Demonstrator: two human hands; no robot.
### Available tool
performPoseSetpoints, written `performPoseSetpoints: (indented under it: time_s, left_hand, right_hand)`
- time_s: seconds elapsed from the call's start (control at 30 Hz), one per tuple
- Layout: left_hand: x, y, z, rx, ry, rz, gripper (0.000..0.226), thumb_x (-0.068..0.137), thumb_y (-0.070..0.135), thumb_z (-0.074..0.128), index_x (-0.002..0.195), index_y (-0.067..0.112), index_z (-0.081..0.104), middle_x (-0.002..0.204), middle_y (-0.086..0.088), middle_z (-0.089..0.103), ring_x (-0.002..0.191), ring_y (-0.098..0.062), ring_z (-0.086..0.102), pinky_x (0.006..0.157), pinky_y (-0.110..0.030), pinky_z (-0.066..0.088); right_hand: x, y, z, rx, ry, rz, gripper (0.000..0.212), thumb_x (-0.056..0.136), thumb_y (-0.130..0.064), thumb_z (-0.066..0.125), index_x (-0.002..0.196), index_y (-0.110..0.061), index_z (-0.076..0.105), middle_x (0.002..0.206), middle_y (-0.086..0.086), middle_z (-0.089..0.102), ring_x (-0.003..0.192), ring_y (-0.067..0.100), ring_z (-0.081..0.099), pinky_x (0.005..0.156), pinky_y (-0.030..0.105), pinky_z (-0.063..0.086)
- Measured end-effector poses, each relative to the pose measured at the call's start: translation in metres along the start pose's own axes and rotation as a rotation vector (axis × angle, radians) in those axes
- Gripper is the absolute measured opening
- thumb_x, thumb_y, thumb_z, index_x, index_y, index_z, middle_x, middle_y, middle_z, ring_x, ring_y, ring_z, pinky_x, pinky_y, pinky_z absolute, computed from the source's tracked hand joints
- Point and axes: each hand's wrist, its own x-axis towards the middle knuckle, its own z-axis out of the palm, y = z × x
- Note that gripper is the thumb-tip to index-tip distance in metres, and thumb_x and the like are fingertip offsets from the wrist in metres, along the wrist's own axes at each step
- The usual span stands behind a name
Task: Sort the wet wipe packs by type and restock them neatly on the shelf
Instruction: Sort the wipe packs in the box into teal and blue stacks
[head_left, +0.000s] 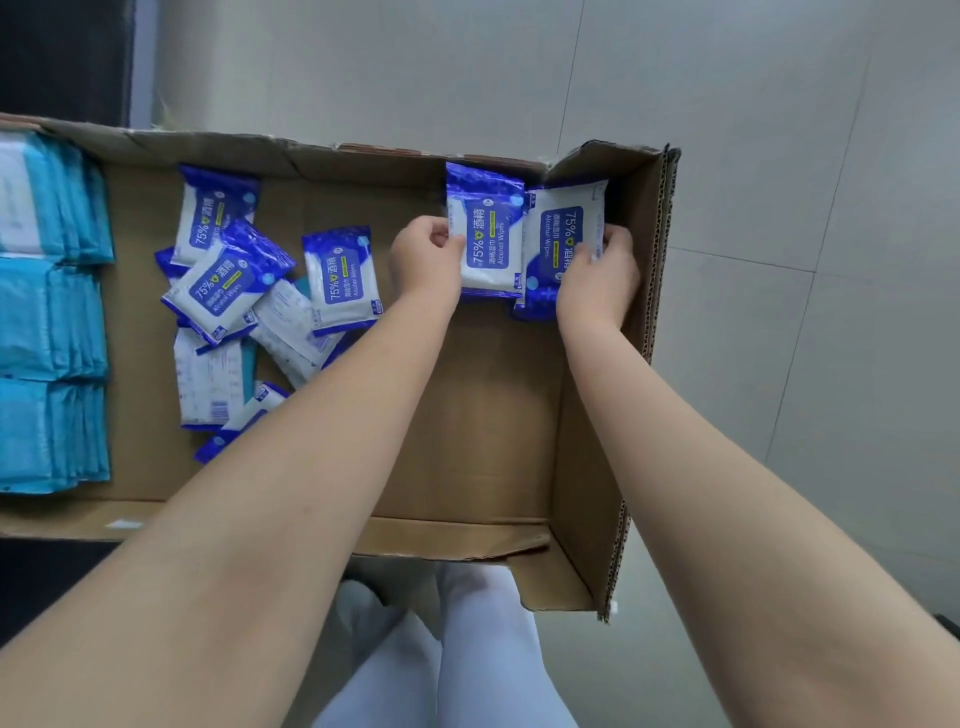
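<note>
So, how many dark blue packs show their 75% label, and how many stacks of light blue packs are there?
Dark blue plastic wipe packs showing the 75% label: 5
Stacks of light blue plastic packs: 3
Total: 8
More dark blue packs lie face down or partly covered, not counted.

Large pale grey-beige floor tiles (519, 67) cover the far side and the right of the room. They are laid in a broad grid and divided by thin darker grout lines (813, 270) that run slantwise across the view. Soft, even light lies on them, leaving a dull, matt surface. At the far left is a black featureless area (62, 52), edged by a narrow pale lilac-grey strip (143, 62). Nearer on the left, a dark charcoal patch of floor (52, 587) lies in shade. A small black object (948, 626), too cropped to identify, sits at the right edge.
</note>
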Motion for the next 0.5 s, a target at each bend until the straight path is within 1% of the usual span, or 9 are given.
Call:
performPoseSetpoints:
  time_s: [0.03,0.07,0.13,0.17,0.23,0.33,0.37,0.43,0.5]
  left_hand:
    - [0.0,0.0,-0.002,-0.011,-0.001,0.0,0.025,0.097,0.025,0.061,0.12,0.018,0.06,0.102,0.009,0.06,0.092,-0.006,0.061,0.062,-0.016,0.047]
    - [-0.001,-0.001,-0.004,-0.035,-0.008,0.0,0.029,0.097,0.025,0.061,0.125,0.019,0.058,0.101,0.01,0.059,0.091,-0.005,0.06,0.063,-0.016,0.048]
    - [-0.004,-0.006,-0.015,-0.068,-0.017,0.01,0.035,0.097,0.025,0.061,0.131,0.019,0.055,0.103,0.011,0.057,0.091,-0.004,0.056,0.064,-0.014,0.047]
    - [-0.006,-0.011,-0.022,-0.066,-0.018,0.019,0.035,0.097,0.024,0.06,0.131,0.019,0.055,0.106,0.011,0.057,0.093,-0.003,0.055,0.066,-0.012,0.045]
    - [-0.01,-0.031,-0.045,-0.056,-0.023,0.036,0.032,0.097,0.023,0.06,0.128,0.019,0.058,0.108,0.01,0.057,0.097,-0.004,0.054,0.071,-0.011,0.043]
    - [-0.011,-0.066,-0.084,-0.042,0.003,0.031,0.027,0.096,0.021,0.059,0.123,0.018,0.062,0.108,0.009,0.059,0.094,-0.005,0.055,0.068,-0.003,0.04]
    - [-0.01,-0.079,-0.101,-0.03,0.015,0.031,0.026,0.096,0.021,0.059,0.122,0.018,0.063,0.108,0.008,0.06,0.093,-0.006,0.056,0.07,-0.005,0.042]
    - [-0.003,-0.104,-0.134,0.013,0.033,0.033,0.026,0.096,0.022,0.059,0.121,0.017,0.062,0.11,0.007,0.06,0.091,-0.008,0.056,0.079,-0.019,0.046]
    - [0.009,-0.127,-0.164,0.064,0.042,0.048,0.026,0.097,0.022,0.059,0.122,0.017,0.062,0.118,0.003,0.059,0.095,-0.011,0.056,0.087,-0.027,0.048]
  right_hand:
    - [-0.002,0.0,0.001,0.006,0.008,-0.01,0.028,0.099,-0.01,0.05,0.126,-0.006,0.055,0.121,0.013,0.065,0.109,0.028,0.064,0.094,0.042,0.053]
    - [-0.005,0.001,0.001,0.01,0.018,-0.029,0.03,0.099,-0.011,0.052,0.129,-0.007,0.054,0.125,0.012,0.064,0.112,0.027,0.062,0.098,0.035,0.05]
    - [-0.014,0.003,0.0,-0.011,0.051,-0.105,0.04,0.098,-0.013,0.055,0.137,-0.007,0.05,0.136,0.009,0.057,0.124,0.022,0.055,0.1,0.013,0.036]
    - [-0.02,0.004,-0.001,-0.02,0.062,-0.149,0.044,0.099,-0.013,0.055,0.141,-0.007,0.047,0.142,0.008,0.053,0.13,0.02,0.05,0.101,0.008,0.03]
    - [-0.036,0.006,0.001,-0.034,0.06,-0.217,0.045,0.099,-0.015,0.055,0.142,-0.006,0.047,0.146,0.008,0.05,0.134,0.018,0.046,0.108,0.013,0.029]
    - [-0.057,0.014,0.005,-0.083,0.043,-0.231,0.042,0.1,-0.017,0.055,0.14,-0.006,0.05,0.143,0.007,0.053,0.132,0.018,0.048,0.108,0.017,0.031]
    - [-0.068,0.015,0.01,-0.098,0.037,-0.233,0.041,0.1,-0.018,0.055,0.14,-0.006,0.05,0.142,0.007,0.053,0.132,0.018,0.048,0.108,0.017,0.03]
    - [-0.09,0.017,0.023,-0.123,0.04,-0.266,0.039,0.1,-0.019,0.056,0.136,-0.005,0.053,0.137,0.009,0.056,0.128,0.019,0.049,0.105,0.014,0.029]
    - [-0.113,0.02,0.043,-0.15,0.063,-0.319,0.034,0.097,-0.018,0.059,0.128,-0.002,0.058,0.125,0.012,0.06,0.117,0.024,0.054,0.103,0.019,0.034]
